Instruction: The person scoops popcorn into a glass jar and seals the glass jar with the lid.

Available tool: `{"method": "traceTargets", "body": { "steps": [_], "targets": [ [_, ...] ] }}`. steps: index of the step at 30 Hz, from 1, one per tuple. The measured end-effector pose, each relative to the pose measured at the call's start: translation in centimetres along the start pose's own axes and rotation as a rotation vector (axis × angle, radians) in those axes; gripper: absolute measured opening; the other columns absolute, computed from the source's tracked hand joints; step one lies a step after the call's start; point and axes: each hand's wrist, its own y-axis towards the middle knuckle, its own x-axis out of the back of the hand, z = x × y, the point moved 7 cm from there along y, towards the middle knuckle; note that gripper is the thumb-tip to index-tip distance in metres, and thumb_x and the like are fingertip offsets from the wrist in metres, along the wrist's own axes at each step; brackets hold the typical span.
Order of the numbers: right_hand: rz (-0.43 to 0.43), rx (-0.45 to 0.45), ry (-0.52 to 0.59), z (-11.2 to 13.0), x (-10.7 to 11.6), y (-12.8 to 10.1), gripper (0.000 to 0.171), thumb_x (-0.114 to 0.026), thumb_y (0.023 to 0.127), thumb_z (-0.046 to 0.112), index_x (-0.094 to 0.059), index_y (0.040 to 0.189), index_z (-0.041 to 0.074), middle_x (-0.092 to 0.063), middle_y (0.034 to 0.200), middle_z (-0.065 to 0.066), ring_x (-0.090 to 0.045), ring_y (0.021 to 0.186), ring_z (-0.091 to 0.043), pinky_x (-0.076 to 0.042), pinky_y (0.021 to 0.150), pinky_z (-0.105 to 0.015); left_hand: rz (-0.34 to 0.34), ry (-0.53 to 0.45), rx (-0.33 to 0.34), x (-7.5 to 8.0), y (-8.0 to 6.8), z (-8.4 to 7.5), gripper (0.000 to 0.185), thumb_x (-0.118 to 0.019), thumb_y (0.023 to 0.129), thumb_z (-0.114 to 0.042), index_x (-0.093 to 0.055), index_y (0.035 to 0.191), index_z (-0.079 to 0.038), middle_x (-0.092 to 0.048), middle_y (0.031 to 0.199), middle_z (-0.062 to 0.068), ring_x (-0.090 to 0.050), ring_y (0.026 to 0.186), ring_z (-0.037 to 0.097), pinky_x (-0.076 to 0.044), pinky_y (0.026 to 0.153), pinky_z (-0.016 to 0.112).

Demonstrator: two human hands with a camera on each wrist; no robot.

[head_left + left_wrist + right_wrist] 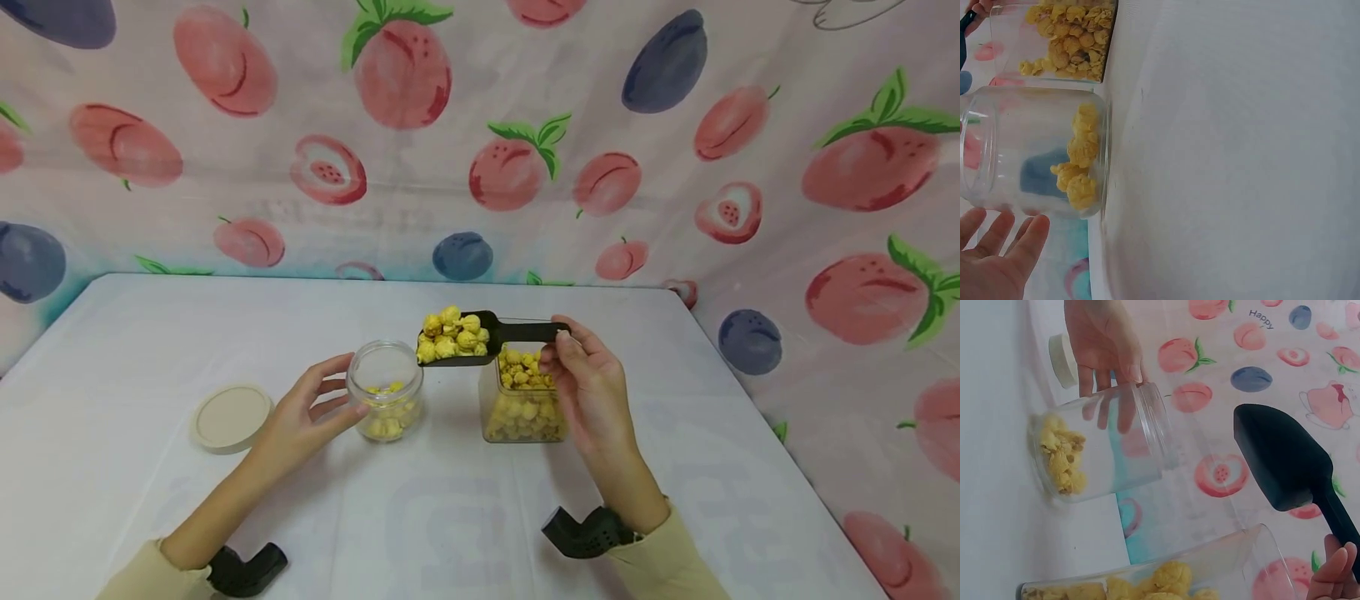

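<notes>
— So, how do you carry this step off well?

— Keep the black scoop (468,339) level in your right hand (592,392) until its heaped load of yellow popcorn (452,332) hangs squarely over the mouth of the round jar (384,400). Right now the bowl of the scoop sits just up and to the right of that mouth, between your two hands, so bring it across before tilting, then tip slowly so the pieces drop inside and do not roll off the rim. The load is piled high; a sudden jolt would likely spill it.

— And your hands?

— Your right hand pinches the end of the scoop's handle, fingers curled round it, above the square container (522,408) that stands just left of that wrist, well filled with popcorn. Your left hand (303,414) is spread, fingers straight, their tips touching the round jar's side to steady it. That jar holds only a shallow layer of popcorn at its bottom. A round beige lid (231,417) lies flat on the white table (112,350), just left of your left hand.
</notes>
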Motion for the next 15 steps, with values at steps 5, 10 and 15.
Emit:
{"method": "traceTargets", "body": {
  "steps": [5,10,15],
  "targets": [
    [0.003,-0.013,-0.008,0.0,-0.2,0.1,0.020,-0.049,0.095,0.006,-0.052,0.115,0.000,-0.059,0.076,-0.002,-0.057,0.068,-0.010,-0.051,0.063,-0.017,0.002,-0.008,0.004,-0.1,0.0,0.0,0.060,-0.068,0.085,-0.017,-0.040,0.138,-0.014,-0.043,0.139,0.005,-0.048,0.118,0.028,-0.047,0.093,0.014],
    [0.017,-0.018,-0.035,0.0,-0.7,0.3,0.026,-0.049,0.095,0.007,-0.048,0.119,-0.003,-0.059,0.076,-0.001,-0.055,0.068,-0.010,-0.050,0.063,-0.017,0.004,-0.007,0.008,0.0,0.1,0.0,0.059,-0.068,0.086,-0.017,-0.040,0.137,-0.014,-0.044,0.138,0.007,-0.048,0.117,0.028,-0.047,0.093,0.016],
    [0.001,-0.013,-0.046,0.0,-1.1,0.5,0.022,-0.048,0.095,0.004,-0.051,0.116,-0.002,-0.060,0.075,-0.001,-0.055,0.067,-0.010,-0.050,0.063,-0.017,0.018,-0.020,0.027,0.0,0.2,0.0,0.058,-0.068,0.085,-0.018,-0.041,0.137,-0.014,-0.044,0.138,0.008,-0.048,0.118,0.028,-0.047,0.094,0.017]
  ]
}}
